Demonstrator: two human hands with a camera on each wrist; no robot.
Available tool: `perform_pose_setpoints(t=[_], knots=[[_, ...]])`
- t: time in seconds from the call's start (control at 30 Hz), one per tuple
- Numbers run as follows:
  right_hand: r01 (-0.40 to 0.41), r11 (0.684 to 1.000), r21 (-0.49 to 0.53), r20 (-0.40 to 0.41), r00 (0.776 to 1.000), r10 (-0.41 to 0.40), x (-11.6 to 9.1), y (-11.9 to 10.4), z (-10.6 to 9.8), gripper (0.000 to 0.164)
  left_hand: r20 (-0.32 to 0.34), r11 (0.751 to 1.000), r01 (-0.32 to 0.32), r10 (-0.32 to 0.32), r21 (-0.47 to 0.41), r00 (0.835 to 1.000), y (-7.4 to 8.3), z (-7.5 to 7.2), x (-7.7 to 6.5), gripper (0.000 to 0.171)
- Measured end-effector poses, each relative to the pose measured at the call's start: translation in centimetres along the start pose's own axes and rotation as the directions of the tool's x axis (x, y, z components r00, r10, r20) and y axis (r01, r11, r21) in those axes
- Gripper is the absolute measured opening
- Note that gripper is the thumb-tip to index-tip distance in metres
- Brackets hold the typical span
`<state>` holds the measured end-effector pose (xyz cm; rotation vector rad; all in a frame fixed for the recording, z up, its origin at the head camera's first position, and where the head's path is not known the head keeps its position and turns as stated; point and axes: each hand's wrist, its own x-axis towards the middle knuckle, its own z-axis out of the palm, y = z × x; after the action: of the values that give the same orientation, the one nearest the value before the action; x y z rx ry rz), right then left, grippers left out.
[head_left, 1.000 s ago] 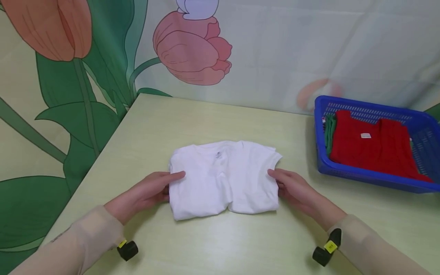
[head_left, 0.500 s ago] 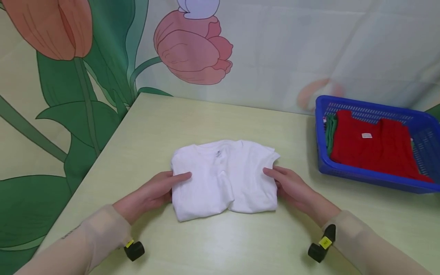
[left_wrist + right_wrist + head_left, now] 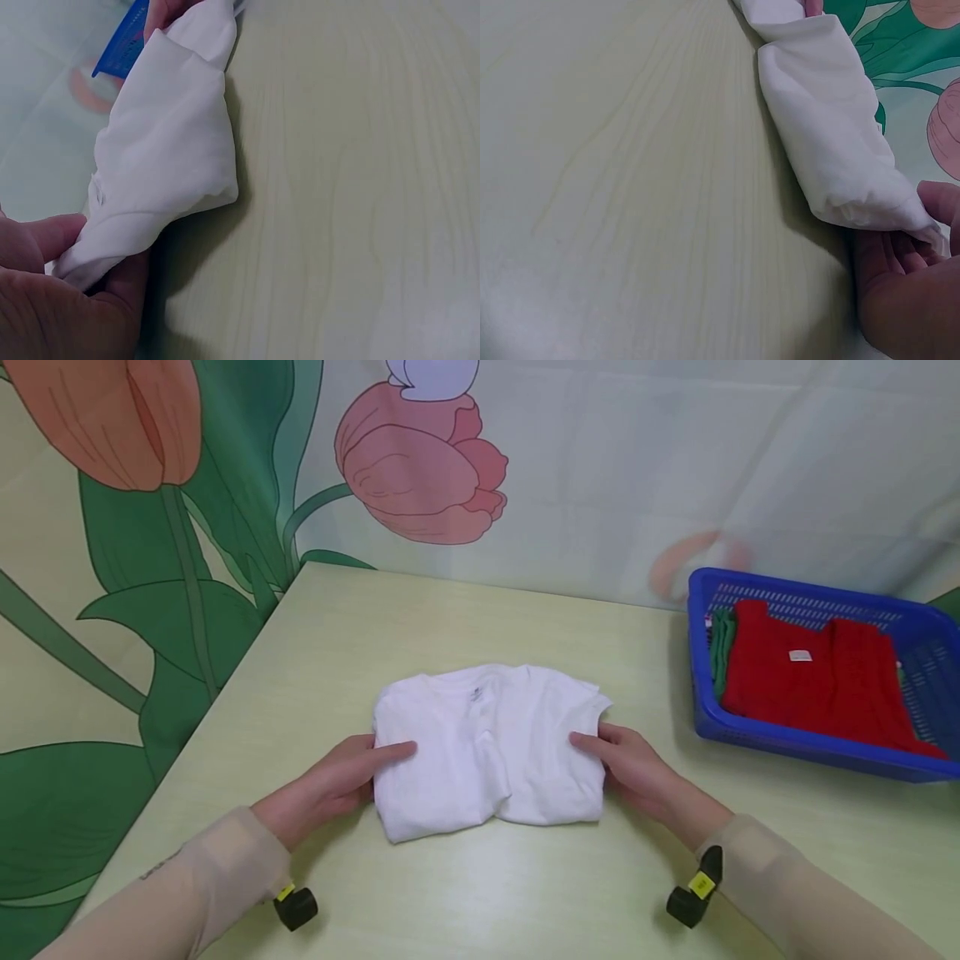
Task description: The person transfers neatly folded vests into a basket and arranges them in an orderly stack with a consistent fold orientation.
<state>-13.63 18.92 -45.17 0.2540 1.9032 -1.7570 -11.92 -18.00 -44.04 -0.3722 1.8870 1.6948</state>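
A folded white shirt (image 3: 442,777) lies near the middle of the table, with a small dark print at its neckline. At its left side my left hand (image 3: 341,777) grips the edge, thumb on top and fingers tucked beneath. My right hand (image 3: 637,768) holds the opposite edge in the same way. In the left wrist view, the left hand (image 3: 67,300) pinches the layered cloth (image 3: 172,135) between thumb and fingers. The right wrist view has the right hand (image 3: 915,285) with its fingers under the shirt (image 3: 832,127), whose end lifts slightly off the table.
A blue plastic basket (image 3: 810,756) stands at the right of the table (image 3: 480,902). Inside lie a folded red garment (image 3: 810,685) with a white label and some green cloth (image 3: 722,647). A flower-printed curtain (image 3: 600,468) hangs behind the table.
Both hands have shifted slightly inward, the thumbs lying further over the shirt. The shirt's left edge has moved a little to the right. The basket stays where it was.
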Motion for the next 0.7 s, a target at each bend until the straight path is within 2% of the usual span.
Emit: perform_pose_setpoints(t=[0.13, 0.37, 0.7], knots=[[0.008, 1.0, 0.004, -0.019, 1.0, -0.008, -0.1, 0.2, -0.2, 0.057, -0.006, 1.0, 0.006, -0.006, 0.019, 1.0, -0.1, -0.6, -0.1, 0.055], [0.01, 1.0, -0.002, -0.021, 1.0, -0.01, -0.3, 0.2, -0.6, 0.059, 0.03, 0.997, -0.015, 0.013, 0.07, 0.999, 0.1, -2.2, -0.5, 0.054], [-0.01, 0.999, -0.038, -0.002, 1.0, 0.01, -1.1, 0.5, -2.2, 0.06, 0.066, 0.991, -0.005, -0.004, 0.132, 0.998, 0.8, -4.4, -0.9, 0.059]])
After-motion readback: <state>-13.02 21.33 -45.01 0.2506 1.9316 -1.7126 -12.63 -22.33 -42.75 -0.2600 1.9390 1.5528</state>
